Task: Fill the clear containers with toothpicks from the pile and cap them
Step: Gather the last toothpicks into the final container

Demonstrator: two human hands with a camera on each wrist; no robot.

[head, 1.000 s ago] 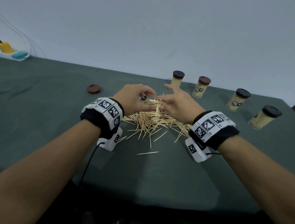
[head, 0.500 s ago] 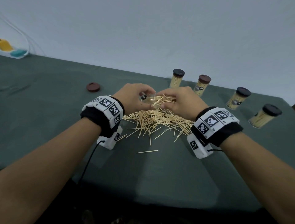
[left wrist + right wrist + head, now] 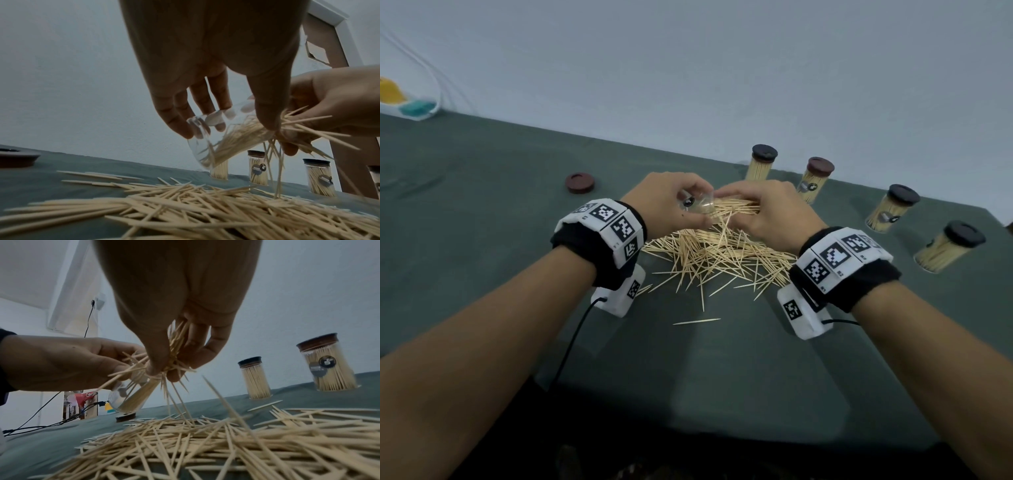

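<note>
Holding a clear container (image 3: 207,142) tipped on its side above the pile of toothpicks (image 3: 717,255) on the green bench (image 3: 482,219), left hand (image 3: 666,205) curling fingers and thumb around it, mouth pointing right. Pinching a bundle of toothpicks (image 3: 174,344) in the right hand (image 3: 768,212), just beside that mouth, long axis roughly lining up with the container. Feeding tips inside, several splaying out and dropping. Waiting behind: four capped full containers (image 3: 890,212) and a loose brown cap (image 3: 580,182) at left.
</note>
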